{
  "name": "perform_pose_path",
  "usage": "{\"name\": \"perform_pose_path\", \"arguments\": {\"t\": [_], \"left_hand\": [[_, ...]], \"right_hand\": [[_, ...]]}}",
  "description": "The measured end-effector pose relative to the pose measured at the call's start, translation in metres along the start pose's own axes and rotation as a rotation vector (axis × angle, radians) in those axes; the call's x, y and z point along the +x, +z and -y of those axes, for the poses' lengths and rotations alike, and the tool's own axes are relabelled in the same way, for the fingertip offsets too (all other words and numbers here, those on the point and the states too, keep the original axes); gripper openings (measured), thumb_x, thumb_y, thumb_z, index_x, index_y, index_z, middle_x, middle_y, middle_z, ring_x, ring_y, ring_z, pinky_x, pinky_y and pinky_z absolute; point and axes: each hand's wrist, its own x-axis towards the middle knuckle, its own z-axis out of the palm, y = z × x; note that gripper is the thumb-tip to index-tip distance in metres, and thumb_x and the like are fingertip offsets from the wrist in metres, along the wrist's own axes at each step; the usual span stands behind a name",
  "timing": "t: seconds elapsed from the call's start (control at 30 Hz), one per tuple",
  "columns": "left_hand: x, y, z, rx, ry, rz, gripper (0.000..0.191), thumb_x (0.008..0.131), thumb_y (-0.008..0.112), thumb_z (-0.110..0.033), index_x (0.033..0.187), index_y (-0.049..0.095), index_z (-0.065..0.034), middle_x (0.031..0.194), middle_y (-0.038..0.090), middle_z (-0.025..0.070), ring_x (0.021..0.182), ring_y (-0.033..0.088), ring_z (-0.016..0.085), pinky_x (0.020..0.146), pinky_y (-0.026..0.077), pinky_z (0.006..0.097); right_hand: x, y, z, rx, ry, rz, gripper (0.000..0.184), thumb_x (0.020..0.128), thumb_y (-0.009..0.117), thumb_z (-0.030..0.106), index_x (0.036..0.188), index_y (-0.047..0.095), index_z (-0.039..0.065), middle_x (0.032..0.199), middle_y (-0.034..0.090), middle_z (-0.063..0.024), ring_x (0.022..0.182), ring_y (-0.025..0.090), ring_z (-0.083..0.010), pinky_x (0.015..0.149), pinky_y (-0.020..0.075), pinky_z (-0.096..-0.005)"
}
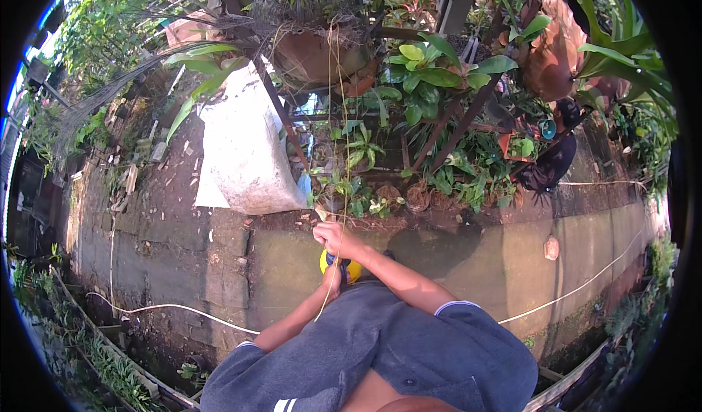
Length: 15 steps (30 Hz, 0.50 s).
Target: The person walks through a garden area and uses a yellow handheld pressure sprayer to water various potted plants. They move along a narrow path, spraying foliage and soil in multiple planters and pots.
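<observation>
Close to my body is a rounded yellow container (355, 270) with a dark blue upper part, perhaps a hand sprayer. My left hand (332, 279) grips a dark handle on its near side. Just above it, my right hand (335, 238) is curled over the top of the container; its fingers hide what they grip there. A thin, yellowish dry stem (344, 192) hangs down in front of the right hand and past the left wrist. Most of the container is hidden by my hands and forearms.
A big white sack (247, 149) stands ahead to the left. Potted plants (417, 197) line a metal rack, with a hanging planter (318, 55) above. A person in dark clothes (551, 157) crouches at right. A pale hose (181, 306) crosses the concrete path (466, 280).
</observation>
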Motion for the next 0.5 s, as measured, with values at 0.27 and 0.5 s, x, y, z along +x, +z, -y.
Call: {"name": "perform_pose_path", "arguments": {"t": [0.27,0.5], "left_hand": [[0.003,-0.050,0.003,0.057,0.028,-0.012,0.042,0.104,0.040,-0.042,0.086,0.057,-0.0080,0.066,0.056,0.0033,0.057,0.057,0.016,0.056,0.050,0.0335],[-0.012,-0.059,-0.024,0.019,-0.020,-0.010,0.049,0.101,0.048,-0.047,0.075,0.058,-0.0051,0.060,0.056,0.0064,0.052,0.055,0.019,0.056,0.047,0.0336]], "right_hand": [[-0.003,0.058,0.006,0.108,0.013,0.066,0.012,0.071,0.056,-0.005,0.074,0.046,0.001,0.074,0.051,-0.0120,0.071,0.055,-0.0335,0.064,0.0432,-0.0429],[0.045,0.021,0.057,0.104,0.017,-0.125,0.012,0.070,0.055,-0.009,0.076,0.049,0.000,0.073,0.050,-0.0123,0.070,0.056,-0.0335,0.064,0.0445,-0.0414]]}}
